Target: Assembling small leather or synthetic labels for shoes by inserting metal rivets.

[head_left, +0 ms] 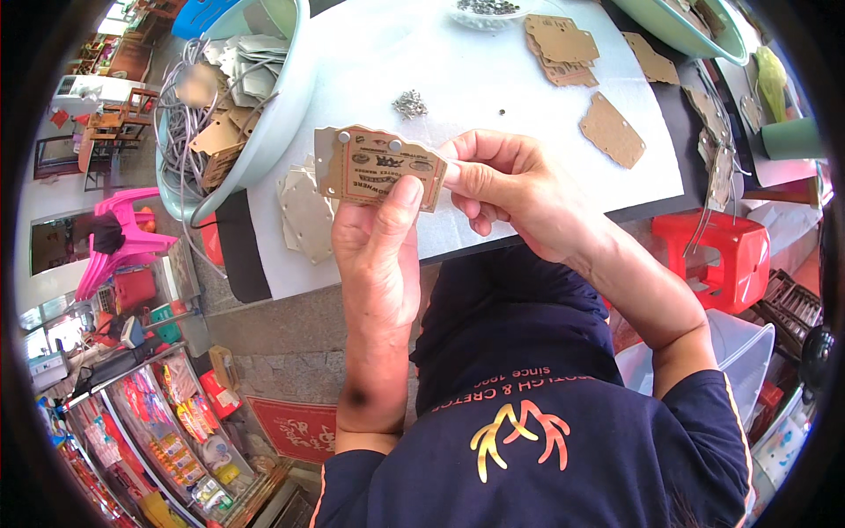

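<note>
A brown printed cardboard tag (365, 167) with a scalloped upper edge and two round silver studs is held up over the white-covered table (352, 53). My left hand (378, 246) grips it from below, thumb across its printed face. At the tag's right edge, my right hand (519, 180) pinches with thumb and forefinger; whether a small part is also between them is hidden. Beyond the tag lies a small heap of silver metal studs (409, 104). A stack of pale grey tags (306, 216) sits left of my left wrist.
At the left stands a pale blue basin (295, 97) full of tags and grey cords. Farther back are a clear bowl of studs (488, 9), stacked brown tags (563, 53) and a single brown tag (613, 130). A red stool (731, 255) stands at the right.
</note>
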Demonstrator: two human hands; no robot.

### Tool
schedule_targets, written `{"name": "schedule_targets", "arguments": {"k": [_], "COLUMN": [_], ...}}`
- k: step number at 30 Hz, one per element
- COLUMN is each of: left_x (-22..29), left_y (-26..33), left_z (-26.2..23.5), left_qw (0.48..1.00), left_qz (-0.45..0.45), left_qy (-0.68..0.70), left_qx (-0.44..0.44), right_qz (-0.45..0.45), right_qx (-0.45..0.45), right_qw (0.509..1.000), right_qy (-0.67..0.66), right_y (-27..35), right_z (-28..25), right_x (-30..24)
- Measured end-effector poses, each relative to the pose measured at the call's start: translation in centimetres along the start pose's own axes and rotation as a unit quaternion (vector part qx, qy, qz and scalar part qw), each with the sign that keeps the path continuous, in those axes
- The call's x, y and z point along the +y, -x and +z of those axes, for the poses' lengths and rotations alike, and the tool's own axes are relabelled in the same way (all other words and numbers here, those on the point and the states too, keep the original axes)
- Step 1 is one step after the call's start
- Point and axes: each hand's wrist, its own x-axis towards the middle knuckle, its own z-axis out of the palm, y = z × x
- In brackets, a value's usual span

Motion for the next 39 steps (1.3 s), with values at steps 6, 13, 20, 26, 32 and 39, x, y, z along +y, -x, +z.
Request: {"name": "schedule_targets", "arguments": {"k": [6, 13, 20, 26, 32, 39], "left_x": [0.0, -0.2, -0.1, -0.3, -0.5, -0.2], "left_y": [0.2, 0.1, 0.0, 0.0, 0.1, 0.3], "left_z": [-0.1, -0.3, -0.2, -0.3, -0.6, 0.2], "left_qw": [1.0, 1.0, 1.0, 1.0, 1.0, 0.995], "left_qz": [-0.019, -0.018, -0.007, -0.003, -0.002, 0.047], "left_qy": [0.003, -0.007, -0.03, -0.027, -0.023, -0.083], "left_qx": [-0.019, -0.018, 0.005, 0.0, 0.006, 0.011], "right_qz": [0.053, 0.088, -0.016, -0.064, -0.03, -0.029], "right_qx": [-0.036, -0.038, 0.01, 0.006, -0.002, 0.012], "right_qw": [0.995, 0.991, 0.998, 0.994, 0.999, 0.999], "right_qy": [-0.07, -0.098, 0.052, 0.091, 0.032, 0.022], "right_y": [0.2, 0.5, 0.3, 0.1, 0.4, 0.4], "right_z": [-0.5, -0.5, 0.0, -0.1, 0.1, 0.1], "right_x": [-0.3, -0.9, -0.3, 0.1, -0.2, 0.1]}}
